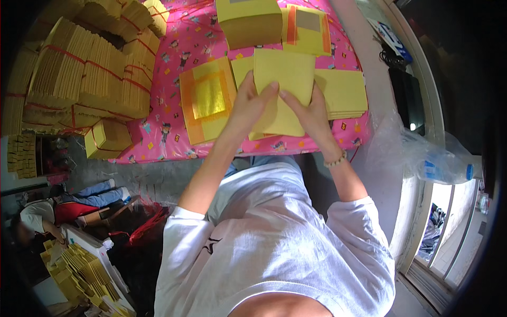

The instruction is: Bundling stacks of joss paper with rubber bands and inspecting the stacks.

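Observation:
My left hand [255,99] and my right hand [310,112] grip a yellow paper pad [284,68] from its two sides, thumbs on top and close together. Whether it is one folded sheet or several, I cannot tell. More yellow paper lies beneath it. Left of my hands rests a sheet with a gold foil square [209,98] and an orange border. A low stack of yellow paper [346,90] sits on the right. Farther back stand a tall yellow paper stack [249,30] and a sheet with a silver-grey square [308,22].
Red-tied bundles of yellow paper [87,74] are piled at the left of the pink patterned tablecloth [163,121]. Clear plastic and a bottle [446,171] lie on the right-hand ledge. At lower left, another person [39,219] is beside a table of yellow paper pieces [87,269].

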Available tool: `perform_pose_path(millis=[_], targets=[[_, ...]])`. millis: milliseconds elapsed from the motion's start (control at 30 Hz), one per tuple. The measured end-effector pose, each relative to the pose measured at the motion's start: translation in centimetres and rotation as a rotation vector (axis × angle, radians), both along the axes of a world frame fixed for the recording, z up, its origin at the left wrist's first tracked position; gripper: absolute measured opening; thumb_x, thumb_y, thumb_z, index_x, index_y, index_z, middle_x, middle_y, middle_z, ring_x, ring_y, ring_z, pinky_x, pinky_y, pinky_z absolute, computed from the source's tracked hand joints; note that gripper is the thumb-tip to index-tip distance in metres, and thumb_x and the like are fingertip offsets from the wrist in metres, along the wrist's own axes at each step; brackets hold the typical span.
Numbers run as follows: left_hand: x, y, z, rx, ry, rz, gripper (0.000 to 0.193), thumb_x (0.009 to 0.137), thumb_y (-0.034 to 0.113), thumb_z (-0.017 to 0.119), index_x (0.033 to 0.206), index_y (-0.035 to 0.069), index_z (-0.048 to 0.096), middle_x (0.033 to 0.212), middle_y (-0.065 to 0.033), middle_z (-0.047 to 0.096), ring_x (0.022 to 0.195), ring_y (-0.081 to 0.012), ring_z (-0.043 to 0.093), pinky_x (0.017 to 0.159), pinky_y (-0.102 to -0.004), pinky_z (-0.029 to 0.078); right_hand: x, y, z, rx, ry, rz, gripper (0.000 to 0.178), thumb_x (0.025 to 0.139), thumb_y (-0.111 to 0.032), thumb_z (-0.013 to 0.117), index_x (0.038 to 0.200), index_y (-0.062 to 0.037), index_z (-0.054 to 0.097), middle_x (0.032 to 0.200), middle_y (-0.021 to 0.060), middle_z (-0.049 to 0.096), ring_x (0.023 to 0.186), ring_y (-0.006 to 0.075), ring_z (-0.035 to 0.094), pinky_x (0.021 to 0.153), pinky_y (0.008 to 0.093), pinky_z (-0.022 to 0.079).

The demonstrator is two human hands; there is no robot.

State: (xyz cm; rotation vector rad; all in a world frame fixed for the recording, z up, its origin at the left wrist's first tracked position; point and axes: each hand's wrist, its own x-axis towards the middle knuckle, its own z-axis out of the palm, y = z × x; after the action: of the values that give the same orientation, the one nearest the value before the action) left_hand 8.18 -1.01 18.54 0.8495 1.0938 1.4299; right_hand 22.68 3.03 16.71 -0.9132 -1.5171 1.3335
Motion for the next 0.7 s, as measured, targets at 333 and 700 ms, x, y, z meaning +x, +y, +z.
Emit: perform_pose_path(millis=[333,700], targets=[[2.1,-2.3,-0.8,0.294,0.066,0.047,0.044,0.091,0.001,0.053,0.132,-0.001,0.037,0.121,-0.0101,0.053,0.112,-0.0146,0.050,0.096,-0.0279,0.039,1.5,-2.2,1.1,-0.069,0.088,0.062,0.041,0.081,-0.006,0.070,0.117,0.0005,0.052,0.108,0.0066,0.062,0.097,0.0120,0.058,0.084,0.0271,0.048],[2.3,-2.7,-0.1,0.303,0.085,0.008,0.038,0.093,0.006,0.053,0.127,0.000,0.038,0.121,-0.0108,0.051,0.112,-0.0148,0.049,0.094,-0.0283,0.040,1.9,-2.8,0.6,-0.086,0.156,0.060,0.037,0.082,-0.007,0.070,0.115,-0.0003,0.055,0.105,0.0056,0.063,0.095,0.0102,0.059,0.081,0.0260,0.048]])
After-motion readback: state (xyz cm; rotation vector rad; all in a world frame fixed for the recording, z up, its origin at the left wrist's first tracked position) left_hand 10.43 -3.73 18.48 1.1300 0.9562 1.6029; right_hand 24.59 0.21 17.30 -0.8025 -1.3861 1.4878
